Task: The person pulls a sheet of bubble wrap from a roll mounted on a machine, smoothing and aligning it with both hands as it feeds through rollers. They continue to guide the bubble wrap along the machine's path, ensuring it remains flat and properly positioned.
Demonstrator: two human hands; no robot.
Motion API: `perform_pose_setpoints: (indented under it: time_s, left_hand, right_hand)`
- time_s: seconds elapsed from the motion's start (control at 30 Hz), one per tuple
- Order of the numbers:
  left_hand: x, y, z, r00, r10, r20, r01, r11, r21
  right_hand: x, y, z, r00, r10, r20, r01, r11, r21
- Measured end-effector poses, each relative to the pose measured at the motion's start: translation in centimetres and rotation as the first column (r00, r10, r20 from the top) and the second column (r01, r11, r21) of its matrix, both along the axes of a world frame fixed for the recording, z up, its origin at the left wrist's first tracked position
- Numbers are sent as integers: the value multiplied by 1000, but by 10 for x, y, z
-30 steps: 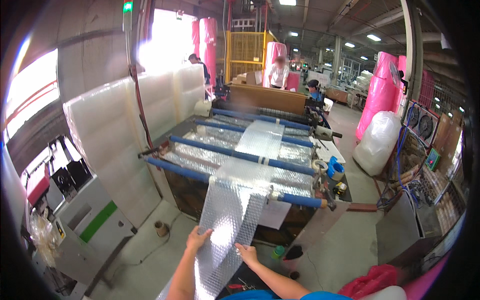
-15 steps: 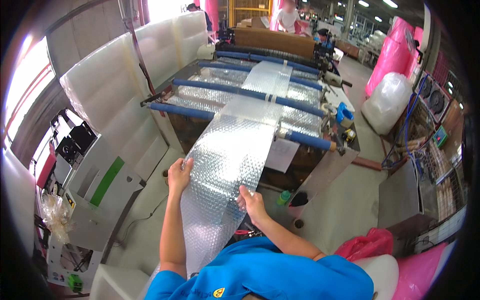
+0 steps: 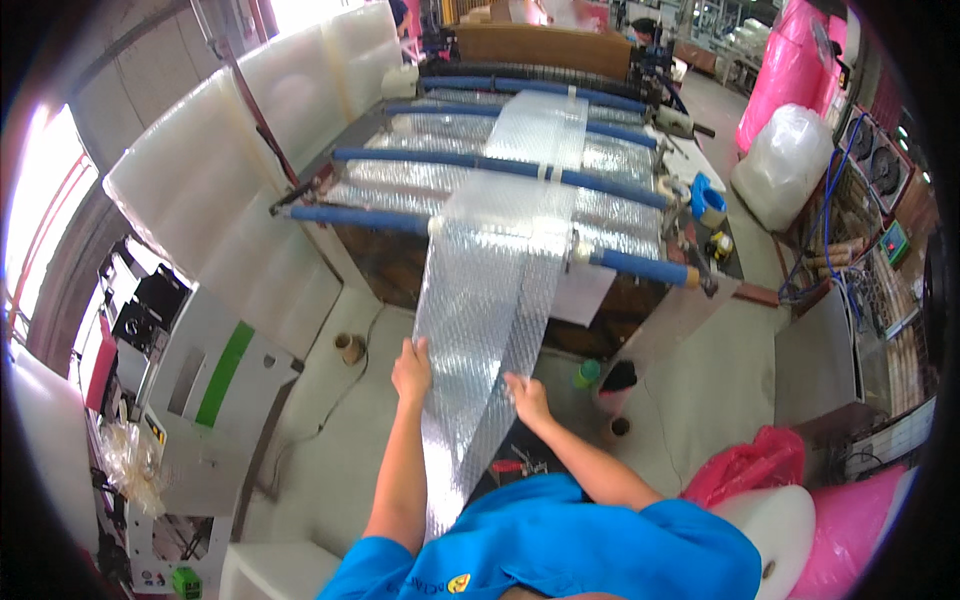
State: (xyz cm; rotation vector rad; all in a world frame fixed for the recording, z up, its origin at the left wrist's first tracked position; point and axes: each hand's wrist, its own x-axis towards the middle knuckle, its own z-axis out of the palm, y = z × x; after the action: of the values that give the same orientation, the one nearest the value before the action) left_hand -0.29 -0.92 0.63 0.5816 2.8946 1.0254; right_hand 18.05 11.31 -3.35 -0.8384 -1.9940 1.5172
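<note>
A long strip of clear bubble wrap point(image 3: 488, 290) runs from the machine's blue rollers point(image 3: 640, 268) down toward my body. My left hand point(image 3: 411, 372) is closed on the strip's left edge. Opposite it, at nearly the same height, my right hand point(image 3: 529, 402) grips the right edge, thumb on top. Between my hands the sheet hangs slightly folded, with a diagonal crease running down from the right hand. Its lower end passes in front of my blue shirt point(image 3: 560, 540), and where it ends is hidden.
Silvery film lies between the rollers on the machine frame. A roll of blue tape point(image 3: 708, 200) and a tape measure point(image 3: 719, 245) sit on its right side. On the floor are a green bottle point(image 3: 586, 373) and a cardboard tube point(image 3: 349, 348). Red plastic point(image 3: 750, 465) lies at my right.
My hands have come closer together, and the bubble wrap between them looks narrower and more folded. Both hands appear farther right in the picture, while the view itself has shifted as well.
</note>
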Motion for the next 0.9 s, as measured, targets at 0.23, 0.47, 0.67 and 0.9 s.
perform_pose_setpoints:
  time_s: [0.23, 0.47, 0.67, 0.9]
  left_hand:
    - [-6, 19, -25, 1000, -24, -4, 24, 988, 152]
    - [-15, 40, -56, 1000, -12, 5, 11, 988, 153]
    - [-33, 55, -67, 989, -106, 108, 90, 986, 141]
    - [-46, 62, -69, 963, -156, 220, 141, 986, 83]
  right_hand:
    - [-2, 7, -12, 999, 0, 40, 2, 999, -48]
    - [-11, 20, -34, 994, -98, 45, 98, 995, 7]
    - [-17, 39, -49, 981, -115, 159, 112, 993, 27]
    - [-24, 53, -70, 977, -120, 177, 114, 992, 47]
